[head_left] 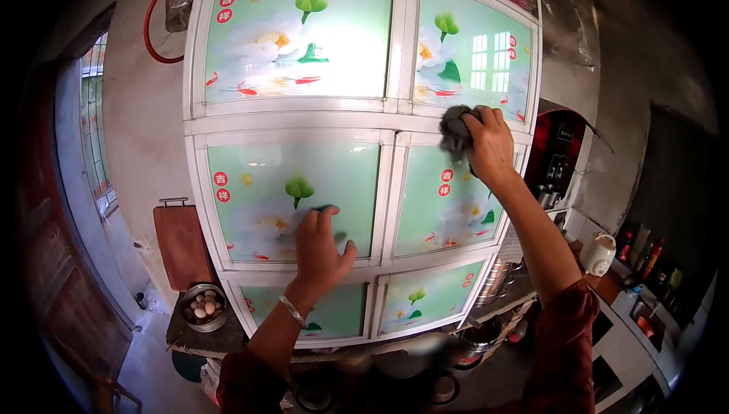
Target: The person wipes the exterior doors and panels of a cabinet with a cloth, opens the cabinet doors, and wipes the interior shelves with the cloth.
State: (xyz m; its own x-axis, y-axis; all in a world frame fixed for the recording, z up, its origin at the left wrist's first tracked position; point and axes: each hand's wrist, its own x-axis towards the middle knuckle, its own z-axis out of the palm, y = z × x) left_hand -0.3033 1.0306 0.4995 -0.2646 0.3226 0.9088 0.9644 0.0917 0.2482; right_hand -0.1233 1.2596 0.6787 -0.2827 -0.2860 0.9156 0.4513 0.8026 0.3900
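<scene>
A white-framed cabinet [288, 122] with green, lotus-printed glass doors fills the middle of the view. My right hand [490, 144] is closed around a dark grey cloth [457, 129], which lies against the frame rail between the upper and middle right doors. Lower down, my left hand [323, 243] is in front of the middle left door [342, 178], fingers apart and bent, with nothing visible in it. Its fingertips are at the glass; whether they press on it I cannot tell. A silver bracelet [291, 312] circles the left wrist.
At the lower left, a bowl of eggs [202, 309] stands beside a wooden cutting board [182, 245] leaning on the wall. To the right are a white appliance [598, 254], several bottles [650, 258] and a counter. Pots [477, 338] sit below the cabinet.
</scene>
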